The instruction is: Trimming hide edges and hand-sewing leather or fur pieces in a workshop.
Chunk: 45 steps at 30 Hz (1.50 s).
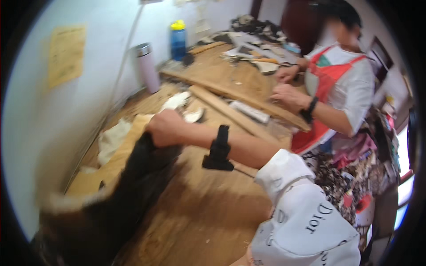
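Note:
My right hand reaches in from the lower right, a black strap round its wrist, and is closed in a fist. Gripped in it is the upper end of a dark, fur-like piece, which hangs down toward the lower left and is smeared by motion. A pale, brownish edge shows along the piece's left side. Beneath it lies the wooden table. I cannot see my left hand.
White scraps, two long wooden strips, a pink flask and a blue bottle with a yellow lid lie or stand farther back. A co-worker in a red apron works at the right, near piled dark and pale pieces.

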Available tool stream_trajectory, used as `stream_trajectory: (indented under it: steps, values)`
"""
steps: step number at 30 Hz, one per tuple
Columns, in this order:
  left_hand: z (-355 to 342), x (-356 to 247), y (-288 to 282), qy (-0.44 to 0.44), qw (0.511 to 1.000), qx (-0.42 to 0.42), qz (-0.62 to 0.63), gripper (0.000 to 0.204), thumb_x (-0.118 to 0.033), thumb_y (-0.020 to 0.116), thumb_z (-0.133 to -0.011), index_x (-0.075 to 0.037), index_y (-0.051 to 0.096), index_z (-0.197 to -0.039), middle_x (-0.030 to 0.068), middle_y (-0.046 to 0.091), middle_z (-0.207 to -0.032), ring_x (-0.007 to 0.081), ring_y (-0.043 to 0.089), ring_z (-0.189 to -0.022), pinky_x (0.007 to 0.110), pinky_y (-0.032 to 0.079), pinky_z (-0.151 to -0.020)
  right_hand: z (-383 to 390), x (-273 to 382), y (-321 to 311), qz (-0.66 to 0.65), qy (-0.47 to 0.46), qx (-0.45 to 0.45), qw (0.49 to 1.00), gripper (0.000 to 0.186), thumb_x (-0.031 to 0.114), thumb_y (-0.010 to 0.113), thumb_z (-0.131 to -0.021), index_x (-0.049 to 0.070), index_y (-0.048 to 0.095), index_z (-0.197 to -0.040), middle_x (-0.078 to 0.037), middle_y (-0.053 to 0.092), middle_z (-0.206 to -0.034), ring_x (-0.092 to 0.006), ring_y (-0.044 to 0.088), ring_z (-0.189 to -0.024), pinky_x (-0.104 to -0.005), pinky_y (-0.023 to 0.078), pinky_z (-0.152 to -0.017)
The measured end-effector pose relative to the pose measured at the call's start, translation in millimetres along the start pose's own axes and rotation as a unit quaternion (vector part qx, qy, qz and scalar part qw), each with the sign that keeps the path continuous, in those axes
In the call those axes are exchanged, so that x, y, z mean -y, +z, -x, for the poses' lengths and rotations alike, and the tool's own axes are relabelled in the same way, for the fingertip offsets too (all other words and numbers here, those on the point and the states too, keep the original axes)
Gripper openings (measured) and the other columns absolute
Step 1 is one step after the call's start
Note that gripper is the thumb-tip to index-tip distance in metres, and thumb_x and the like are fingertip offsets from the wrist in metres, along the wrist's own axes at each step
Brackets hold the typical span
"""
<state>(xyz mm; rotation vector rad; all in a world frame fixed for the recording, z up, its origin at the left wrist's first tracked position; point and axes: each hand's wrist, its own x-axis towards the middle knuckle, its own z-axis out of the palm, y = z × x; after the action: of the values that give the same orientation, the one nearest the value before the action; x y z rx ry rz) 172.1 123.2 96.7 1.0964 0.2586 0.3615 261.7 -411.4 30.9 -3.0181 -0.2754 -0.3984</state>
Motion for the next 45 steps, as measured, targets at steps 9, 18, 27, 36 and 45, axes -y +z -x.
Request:
stream_trajectory:
  steps: [9, 18, 27, 36, 45]
  values:
    - [-110.8, 122.2, -78.0, -0.149, 0.967, 0.080, -0.190, 0.069, -0.044, 0.043, -0.092, -0.012, 0.011, -0.144, 0.0132, 0.027, -0.144, 0.0270, 0.034, -0.128, 0.040, 0.025, -0.103, -25.5, -27.4, 74.5, -0.008, 0.008, 0.063, 0.998, 0.021, 0.018, 0.056, -0.067, 0.010, 0.064, -0.084, -0.010, 0.064, -0.081, -0.0277, 0.062, -0.082, -0.0418, 0.045, -0.069]
    - [23.7, 61.2, -38.4, 0.231, 0.504, 0.267, -0.789, 0.071, -0.039, 0.057, -0.081, -0.006, 0.030, -0.137, 0.0130, 0.031, -0.142, 0.0314, 0.026, -0.132, 0.049, 0.019, -0.104, 89.7, -95.0, 62.1, -0.577, 0.394, -0.006, 0.716, 0.031, 0.035, 0.058, -0.083, 0.006, 0.058, -0.094, -0.005, 0.061, -0.072, -0.0114, 0.054, -0.054, -0.0269, 0.047, -0.051]
    - [50.6, 96.2, -51.0, 0.049, 0.576, 0.269, -0.770, 0.065, -0.047, 0.052, -0.084, -0.017, 0.031, -0.138, 0.0077, 0.024, -0.145, 0.0291, 0.020, -0.134, 0.056, 0.011, -0.104, 76.5, -164.6, 96.6, -0.646, 0.503, -0.093, 0.567, 0.020, 0.028, 0.064, -0.079, 0.012, 0.057, -0.089, 0.004, 0.054, -0.068, -0.0045, 0.048, -0.054, -0.0171, 0.038, -0.044]
    - [55.9, 104.6, -51.7, 0.069, 0.576, 0.248, -0.776, 0.053, -0.033, 0.051, -0.088, -0.017, 0.033, -0.136, 0.0057, 0.025, -0.145, 0.0283, 0.018, -0.133, 0.053, 0.012, -0.105, 37.1, -13.7, 43.1, -0.379, 0.109, -0.190, 0.899, 0.020, 0.008, 0.059, -0.084, 0.000, 0.058, -0.102, -0.003, 0.057, -0.087, -0.0095, 0.051, -0.080, -0.0256, 0.041, -0.073]
    - [54.7, 110.4, -63.9, 0.136, 0.585, 0.198, -0.775, 0.069, -0.007, 0.058, -0.077, -0.014, 0.027, -0.138, 0.0049, 0.026, -0.143, 0.0284, 0.022, -0.132, 0.058, 0.021, -0.102, 60.4, 112.5, 27.7, -0.045, -0.311, 0.097, 0.944, 0.066, 0.005, 0.061, -0.064, -0.002, 0.041, -0.126, -0.015, 0.047, -0.124, -0.0316, 0.039, -0.120, -0.0424, 0.029, -0.099]
